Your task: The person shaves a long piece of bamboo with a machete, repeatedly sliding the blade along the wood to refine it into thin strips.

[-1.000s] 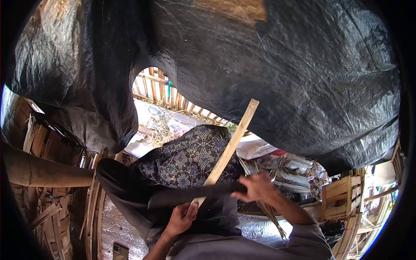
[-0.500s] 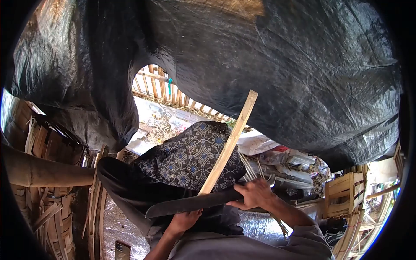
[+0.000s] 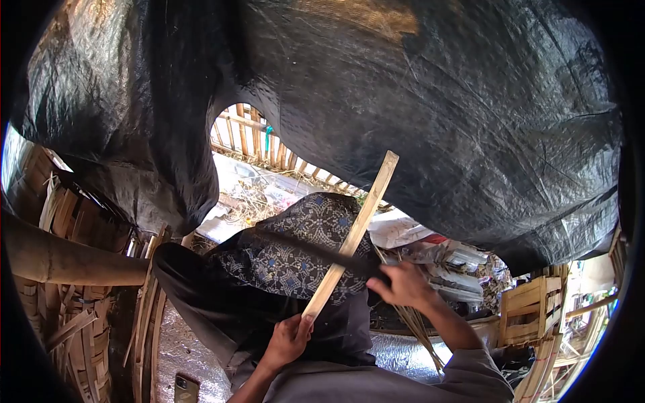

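Observation:
My left hand (image 3: 289, 341) is closed around the lower end of a pale, flat strip of wood (image 3: 363, 216), which slants up and to the right. In my right hand (image 3: 407, 287) is the handle of a machete (image 3: 306, 247), its dark blade pointing left and slightly blurred. The blade crosses the strip at about mid-length in this view. Beneath both lies a dark patterned cloth (image 3: 279, 265) with blue and cream motifs, spread over my lap.
A black tarp (image 3: 443, 114) hangs in front. A thick bamboo pole (image 3: 80, 263) juts in at left, near upright split pieces. A phone (image 3: 186, 387) lies on the floor at lower left. Thin sticks (image 3: 418, 329) and a slatted wooden crate (image 3: 531, 305) are at right.
The machete has moved up and away from my left hand, and its blade now crosses the middle of the strip. My right hand has shifted slightly up and right; the strip is slightly lower.

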`<state>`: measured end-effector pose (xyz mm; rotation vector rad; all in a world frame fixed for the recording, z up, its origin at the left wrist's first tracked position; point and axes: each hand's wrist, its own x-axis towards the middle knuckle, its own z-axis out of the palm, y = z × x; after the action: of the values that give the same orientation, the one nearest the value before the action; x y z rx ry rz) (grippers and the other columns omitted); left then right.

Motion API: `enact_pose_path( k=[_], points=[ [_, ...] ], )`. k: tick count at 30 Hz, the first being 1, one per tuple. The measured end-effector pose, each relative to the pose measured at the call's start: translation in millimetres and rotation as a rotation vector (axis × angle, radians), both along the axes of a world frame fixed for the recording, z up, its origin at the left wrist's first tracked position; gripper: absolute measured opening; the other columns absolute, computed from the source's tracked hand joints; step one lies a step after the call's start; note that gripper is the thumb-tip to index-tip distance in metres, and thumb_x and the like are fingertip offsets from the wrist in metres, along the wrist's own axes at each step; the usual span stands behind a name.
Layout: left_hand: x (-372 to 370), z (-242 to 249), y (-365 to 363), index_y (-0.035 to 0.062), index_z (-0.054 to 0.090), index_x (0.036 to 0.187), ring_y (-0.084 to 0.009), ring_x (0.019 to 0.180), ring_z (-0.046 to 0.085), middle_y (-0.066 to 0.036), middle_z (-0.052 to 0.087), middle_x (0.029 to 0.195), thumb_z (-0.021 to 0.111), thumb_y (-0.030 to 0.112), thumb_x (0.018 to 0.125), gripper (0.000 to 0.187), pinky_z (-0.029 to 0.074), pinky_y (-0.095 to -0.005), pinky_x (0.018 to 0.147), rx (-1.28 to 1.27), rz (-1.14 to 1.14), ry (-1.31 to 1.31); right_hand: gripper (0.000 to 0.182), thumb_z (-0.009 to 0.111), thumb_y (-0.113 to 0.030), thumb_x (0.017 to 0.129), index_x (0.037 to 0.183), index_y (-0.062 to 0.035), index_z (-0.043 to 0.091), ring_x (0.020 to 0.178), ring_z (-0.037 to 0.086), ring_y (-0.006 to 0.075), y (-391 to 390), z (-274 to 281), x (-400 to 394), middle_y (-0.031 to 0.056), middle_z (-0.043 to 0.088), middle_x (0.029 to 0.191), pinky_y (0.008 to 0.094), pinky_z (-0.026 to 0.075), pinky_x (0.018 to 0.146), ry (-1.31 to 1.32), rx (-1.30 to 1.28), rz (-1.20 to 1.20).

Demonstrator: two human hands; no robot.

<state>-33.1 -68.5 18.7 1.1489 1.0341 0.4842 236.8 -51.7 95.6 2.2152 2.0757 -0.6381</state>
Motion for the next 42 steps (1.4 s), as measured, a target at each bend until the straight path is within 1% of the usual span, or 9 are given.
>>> enact_pose_path(
  k=[4, 10, 14, 18, 23, 25, 27, 33, 42],
  points=[
    [-3, 4, 3, 0.0005, 0.056, 0.072, -0.0149, 0.049, 0.057, -0.008, 0.054, 0.054, 0.046, 0.027, 0.094, 0.036, 0.042, -0.0289, 0.048, 0.119, -0.036, 0.116, 0.060, 0.047, -0.067, 0.078, 0.088, -0.0099, 0.065, 0.059, 0.063, 0.0335, 4, 9, -14, 0.0159, 0.061, 0.061, 0.0461, 0.050, 0.063, -0.298, 0.010, 0.282],
    [-3, 11, 0, 0.0011, 0.053, 0.070, -0.0064, 0.048, 0.046, -0.001, 0.048, 0.053, 0.045, 0.028, 0.095, 0.038, 0.038, -0.0237, 0.045, 0.135, 0.014, 0.093, 0.053, 0.043, -0.044, 0.091, 0.076, 0.0033, 0.063, 0.062, 0.063, 0.0346, 46, -25, 58, 0.0214, 0.058, 0.061, 0.0429, 0.045, 0.059, 0.139, 0.417, -0.270],
    [2, 8, -1, 0.0031, 0.051, 0.073, -0.0053, 0.045, 0.040, 0.002, 0.043, 0.053, 0.044, 0.032, 0.095, 0.038, 0.032, -0.0214, 0.042, -0.186, -0.003, -0.131, 0.058, 0.035, -0.045, 0.093, 0.067, 0.0030, 0.054, 0.056, 0.057, 0.0336, 39, -36, 55, 0.0169, 0.053, 0.055, 0.0446, 0.042, 0.056, 0.410, 0.138, -0.496],
    [7, 24, 7, 0.0043, 0.048, 0.075, -0.0038, 0.043, 0.034, 0.003, 0.039, 0.053, 0.042, 0.034, 0.096, 0.037, 0.026, -0.0208, 0.040, -0.316, -0.004, -0.199, 0.056, 0.040, -0.051, 0.089, 0.072, -0.0004, 0.057, 0.058, 0.059, 0.0337, 18, -18, 4, 0.0161, 0.057, 0.057, 0.0433, 0.044, 0.056, 0.301, 0.551, -0.114],
    [8, 30, 22, 0.0055, 0.045, 0.071, -0.0035, 0.041, 0.033, 0.003, 0.037, 0.052, 0.040, 0.034, 0.096, 0.038, 0.023, -0.0208, 0.036, -0.412, -0.054, -0.226, 0.054, 0.056, -0.061, 0.074, 0.083, -0.0087, 0.062, 0.071, 0.062, 0.0309, 14, 29, -25, 0.0169, 0.061, 0.067, 0.0412, 0.048, 0.065, -0.247, -0.121, 0.232],
    [10, 32, 24, 0.0078, 0.043, 0.067, -0.0043, 0.040, 0.028, 0.004, 0.034, 0.050, 0.039, 0.036, 0.096, 0.041, 0.021, -0.0226, 0.037, -0.377, -0.028, -0.174, 0.060, 0.049, -0.067, 0.075, 0.081, -0.0091, 0.063, 0.057, 0.062, 0.0305, 16, 8, -1, 0.0138, 0.056, 0.052, 0.0389, 0.048, 0.052, -0.250, 0.102, 0.325],
    [7, 32, 25, 0.0085, 0.041, 0.066, -0.0049, 0.039, 0.028, 0.004, 0.033, 0.050, 0.038, 0.036, 0.097, 0.042, 0.021, -0.0229, 0.036, -0.422, -0.050, -0.208, 0.056, 0.050, -0.060, 0.080, 0.077, -0.0056, 0.062, 0.050, 0.060, 0.0308, 32, -3, 28, 0.0123, 0.055, 0.049, 0.0384, 0.047, 0.048, -0.199, 0.440, 0.264],
    [14, 37, 19, 0.0077, 0.039, 0.068, -0.0068, 0.038, 0.024, 0.003, 0.028, 0.051, 0.034, 0.039, 0.097, 0.043, 0.021, -0.0229, 0.035, -0.587, -0.001, -0.315, 0.046, 0.046, -0.039, 0.091, 0.073, 0.0014, 0.061, 0.054, 0.058, 0.0323, 52, -12, 54, 0.0174, 0.059, 0.060, 0.0415, 0.046, 0.053, 0.382, 0.149, -0.441],
    [24, 17, 22, 0.0035, 0.048, 0.070, -0.0072, 0.041, 0.039, 0.002, 0.041, 0.052, 0.042, 0.030, 0.096, 0.037, 0.030, -0.0242, 0.038, -0.030, 0.003, -0.065, 0.063, 0.045, -0.074, 0.073, 0.075, -0.0141, 0.063, 0.032, 0.052, 0.0193, 8, -2, 7, 0.0053, 0.051, 0.042, 0.0330, 0.041, 0.034, -0.223, 0.177, 0.420]
  ],
)
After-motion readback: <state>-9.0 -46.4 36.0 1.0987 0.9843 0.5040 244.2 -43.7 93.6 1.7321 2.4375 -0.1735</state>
